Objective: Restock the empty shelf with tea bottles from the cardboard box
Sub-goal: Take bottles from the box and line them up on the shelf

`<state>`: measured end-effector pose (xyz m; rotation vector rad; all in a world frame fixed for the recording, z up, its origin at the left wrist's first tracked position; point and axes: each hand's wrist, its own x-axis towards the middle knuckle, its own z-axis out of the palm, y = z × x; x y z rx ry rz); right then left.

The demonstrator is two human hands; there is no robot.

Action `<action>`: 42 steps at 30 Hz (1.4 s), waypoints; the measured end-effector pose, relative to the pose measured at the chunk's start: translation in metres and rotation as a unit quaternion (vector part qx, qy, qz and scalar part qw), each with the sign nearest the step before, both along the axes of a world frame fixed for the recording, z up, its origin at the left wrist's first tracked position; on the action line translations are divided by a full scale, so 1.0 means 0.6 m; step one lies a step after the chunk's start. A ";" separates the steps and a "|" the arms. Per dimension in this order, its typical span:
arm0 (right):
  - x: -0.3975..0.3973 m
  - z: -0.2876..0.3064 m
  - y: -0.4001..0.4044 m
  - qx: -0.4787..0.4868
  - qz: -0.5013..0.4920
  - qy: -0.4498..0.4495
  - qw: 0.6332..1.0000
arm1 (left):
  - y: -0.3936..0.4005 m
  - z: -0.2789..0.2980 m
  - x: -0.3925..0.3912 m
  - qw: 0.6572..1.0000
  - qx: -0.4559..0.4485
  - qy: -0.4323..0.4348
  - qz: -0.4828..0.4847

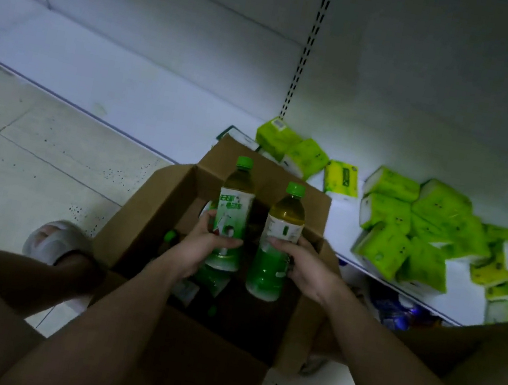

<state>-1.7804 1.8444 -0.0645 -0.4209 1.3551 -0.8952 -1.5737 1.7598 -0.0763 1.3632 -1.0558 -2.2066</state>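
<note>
An open cardboard box stands on the floor between my knees. My left hand grips a green-capped tea bottle by its label, upright above the box. My right hand grips a second tea bottle the same way, beside the first. More bottles lie dark inside the box, only caps and labels showing. The white shelf runs bare beyond the box on the left.
Several green tissue packs are piled on the shelf at the right, some just behind the box. Blue-wrapped items sit under the shelf edge. My left foot in a white slipper rests on the tiled floor.
</note>
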 end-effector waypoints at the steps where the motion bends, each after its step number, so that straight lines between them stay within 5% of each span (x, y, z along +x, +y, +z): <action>1: -0.002 0.017 0.004 -0.014 -0.004 -0.003 1.000 | -0.006 0.018 -0.001 1.000 -0.012 0.019 -0.013; 7: -0.003 0.110 0.023 -0.086 0.005 0.096 0.992 | -0.017 0.108 -0.019 0.991 -0.052 0.107 -0.055; 12: 0.000 0.164 0.025 -0.140 -0.030 0.079 0.987 | -0.022 0.159 -0.036 0.981 -0.049 0.174 -0.072; 22: 0.001 0.257 0.028 -0.196 -0.067 0.004 0.978 | -0.015 0.255 -0.026 0.965 -0.162 0.183 -0.097; 33: 0.001 0.454 -0.004 -0.316 -0.042 0.088 0.944 | -0.058 0.530 -0.014 0.911 -0.304 0.226 -0.163; 42: -0.022 0.602 -0.033 -0.442 -0.085 0.132 0.883 | -0.092 0.686 -0.054 0.880 -0.408 0.225 -0.091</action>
